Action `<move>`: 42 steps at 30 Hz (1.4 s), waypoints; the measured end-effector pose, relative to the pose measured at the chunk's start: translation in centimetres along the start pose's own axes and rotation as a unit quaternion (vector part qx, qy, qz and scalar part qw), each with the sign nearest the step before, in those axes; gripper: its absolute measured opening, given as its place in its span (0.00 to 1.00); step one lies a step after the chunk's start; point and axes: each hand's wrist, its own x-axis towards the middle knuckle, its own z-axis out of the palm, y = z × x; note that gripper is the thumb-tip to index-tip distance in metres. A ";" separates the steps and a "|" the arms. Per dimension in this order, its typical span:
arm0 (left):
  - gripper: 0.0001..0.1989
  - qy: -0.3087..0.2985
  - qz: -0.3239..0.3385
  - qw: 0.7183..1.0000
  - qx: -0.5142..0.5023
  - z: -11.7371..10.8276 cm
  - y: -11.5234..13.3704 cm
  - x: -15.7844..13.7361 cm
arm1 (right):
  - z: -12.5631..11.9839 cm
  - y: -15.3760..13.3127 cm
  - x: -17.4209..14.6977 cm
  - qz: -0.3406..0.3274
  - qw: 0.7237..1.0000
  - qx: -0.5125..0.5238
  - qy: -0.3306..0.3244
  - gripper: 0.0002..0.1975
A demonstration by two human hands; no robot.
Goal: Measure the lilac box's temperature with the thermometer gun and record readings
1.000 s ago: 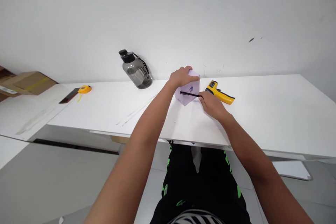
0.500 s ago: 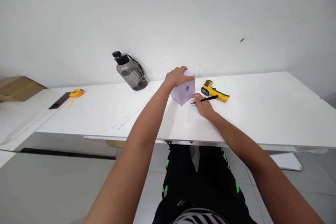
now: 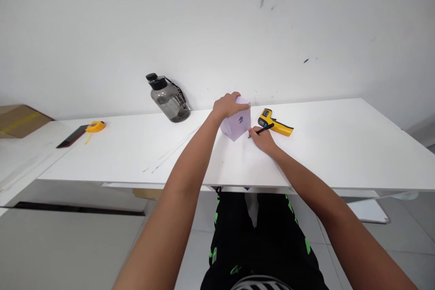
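A light purple box (image 3: 238,125) with a small dark purple mark stands on the white table (image 3: 183,156). From above, my left hand (image 3: 228,105) grips its top, with the thumb and fingers on opposite sides. Close to the box's lower right corner, my right hand (image 3: 263,138) is closed round a black pen (image 3: 266,128). The pen's tip points down and left at the tabletop; whether it touches cannot be made out. Just behind the pen lies a yellow and black infrared thermometer (image 3: 277,124).
A grey see-through bottle (image 3: 172,105) with a black lid stands near the wall, left of the box. Further left are a yellow tape measure (image 3: 95,126), a dark flat item (image 3: 72,136) and a cardboard box (image 3: 23,122). The table's front edge runs before my legs.
The pen in my right hand has turned steeper, its tip lower by the box corner. My left hand keeps its grip on the box. The whole view has shifted slightly.
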 end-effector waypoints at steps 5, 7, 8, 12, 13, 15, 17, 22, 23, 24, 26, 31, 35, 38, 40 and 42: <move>0.39 0.007 -0.002 1.000 -0.005 -0.1 0.1 -0.4 | 0.0 0.3 0.1 -0.008 1.000 0.001 -0.017 0.19; 0.39 0.007 -0.002 1.000 -0.008 -0.1 0.1 -0.6 | 0.0 0.3 0.1 -0.004 1.000 -0.002 -0.018 0.18; 0.38 0.008 -0.001 1.000 -0.009 -0.2 0.1 -0.6 | 0.0 0.2 0.2 -0.001 1.000 -0.003 -0.018 0.18; 0.38 0.009 0.005 1.000 -0.013 -0.1 -0.1 -0.6 | 0.0 0.1 0.2 0.009 1.000 0.000 -0.020 0.16; 0.39 0.009 0.008 1.000 -0.014 -0.1 -0.2 -0.6 | 0.0 0.1 0.2 0.010 1.000 0.000 -0.022 0.16; 0.39 0.008 0.016 1.000 -0.017 0.0 -0.4 -0.5 | 0.0 0.2 0.2 0.014 1.000 0.003 -0.028 0.15; 0.39 0.006 0.024 1.000 -0.019 0.0 -0.5 -0.5 | 0.0 0.3 0.2 0.018 0.999 0.009 -0.035 0.15; 0.40 0.001 0.024 1.000 -0.016 0.1 -0.6 -0.4 | 0.0 0.3 0.2 0.020 0.999 0.014 -0.027 0.17; 0.40 0.000 0.023 1.000 -0.014 0.0 -0.5 -0.4 | 0.0 0.3 0.2 0.021 0.999 0.013 -0.023 0.17; 0.40 0.000 0.023 1.000 -0.013 0.0 -0.5 -0.4 | 0.0 0.2 0.2 0.023 0.999 0.011 -0.021 0.17; 0.40 -0.003 0.023 1.000 -0.010 0.0 -0.4 -0.3 | 0.0 0.1 0.2 0.021 1.000 0.005 -0.014 0.16; 0.40 -0.016 0.019 1.000 0.001 0.0 0.0 0.0 | 0.1 0.1 0.1 0.013 1.000 -0.007 -0.001 0.16; 0.40 -0.022 0.017 1.000 0.000 0.0 0.0 0.3 | 0.1 0.0 0.0 0.016 1.000 -0.009 -0.013 0.16; 0.40 -0.018 0.021 1.000 -0.010 0.0 0.0 0.3 | 0.1 -0.1 0.0 0.022 0.999 -0.010 -0.021 0.16; 0.40 -0.017 0.018 1.000 -0.016 0.0 0.0 0.2 | 0.0 -0.2 0.1 0.026 0.999 -0.006 -0.023 0.16; 0.39 -0.015 0.016 1.000 -0.021 -0.1 0.1 0.0 | 0.0 -0.2 0.1 0.028 0.999 -0.004 -0.018 0.16</move>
